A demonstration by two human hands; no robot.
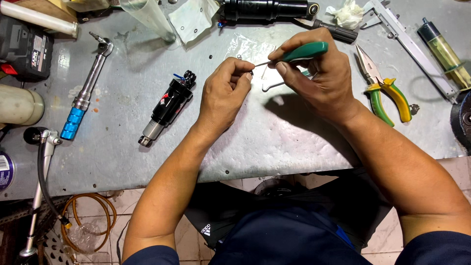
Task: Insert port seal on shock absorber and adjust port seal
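Steel bench [294, 142] nearest. Above it, left hand [223, 95] pinched shut on a tiny dark part [250, 74]; right hand [321, 73] closed around a green-handled pick [294, 53], tip touching that part. Best worked slowly, tip shallow, wrists braced. Beyond, a black shock absorber [168, 107] and pliers [385, 91].
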